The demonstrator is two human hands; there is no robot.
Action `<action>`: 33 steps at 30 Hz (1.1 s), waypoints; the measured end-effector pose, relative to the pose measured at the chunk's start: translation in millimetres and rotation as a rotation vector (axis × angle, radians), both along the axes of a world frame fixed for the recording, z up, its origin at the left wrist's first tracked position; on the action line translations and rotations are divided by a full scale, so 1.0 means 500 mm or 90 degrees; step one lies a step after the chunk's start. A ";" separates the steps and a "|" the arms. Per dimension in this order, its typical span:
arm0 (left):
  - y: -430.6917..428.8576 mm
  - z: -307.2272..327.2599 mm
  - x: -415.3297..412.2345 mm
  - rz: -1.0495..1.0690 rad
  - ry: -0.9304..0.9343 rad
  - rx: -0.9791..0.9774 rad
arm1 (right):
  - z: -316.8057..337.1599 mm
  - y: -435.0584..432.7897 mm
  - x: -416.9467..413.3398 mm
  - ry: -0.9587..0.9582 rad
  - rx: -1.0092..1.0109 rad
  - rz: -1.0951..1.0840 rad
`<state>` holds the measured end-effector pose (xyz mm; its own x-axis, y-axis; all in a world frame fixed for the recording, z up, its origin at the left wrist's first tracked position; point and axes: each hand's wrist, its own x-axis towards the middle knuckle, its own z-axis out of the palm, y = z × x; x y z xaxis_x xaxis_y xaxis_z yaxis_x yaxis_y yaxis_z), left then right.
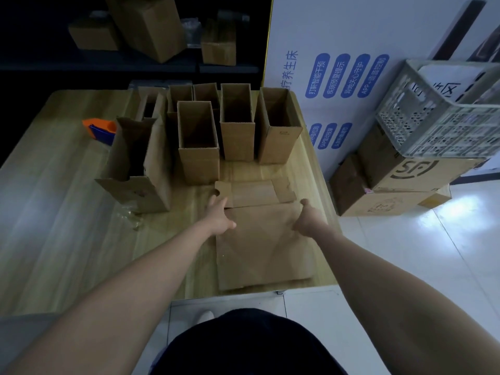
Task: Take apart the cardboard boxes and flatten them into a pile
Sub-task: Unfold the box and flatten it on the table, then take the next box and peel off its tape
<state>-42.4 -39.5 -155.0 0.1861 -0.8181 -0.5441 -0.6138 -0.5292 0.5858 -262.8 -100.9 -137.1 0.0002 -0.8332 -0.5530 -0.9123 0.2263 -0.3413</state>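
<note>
I see my left hand and my right hand with fingers stretched out, pressing on the far corners of the flat box. It lies between them on the worktop. The open boxes stand just past my fingertips.

The orange tool sits half hidden behind a box.

Both forearms are bare up to the frame's edge, as are the left hand and the right hand. A plain dark garment (black or deep navy, the dim light hides which) covers the body below. Beside it shows the rounded toe of a pale shoe.
</note>
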 end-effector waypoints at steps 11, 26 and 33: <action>-0.010 -0.058 0.019 -0.344 -0.144 0.113 | -0.082 0.006 0.018 0.130 0.116 0.237; -0.047 -0.093 0.018 -0.358 -0.223 0.004 | -0.096 -0.017 0.030 0.243 0.004 0.268; -0.060 -0.017 0.056 -0.246 -0.088 -0.102 | -0.007 -0.059 0.061 0.208 -0.106 0.214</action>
<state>-14.4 -69.5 -163.5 -0.0879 -0.9137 -0.3967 -0.8277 -0.1546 0.5395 -232.3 -130.6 -140.5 0.1324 -0.8940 -0.4280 -0.9908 -0.1316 -0.0315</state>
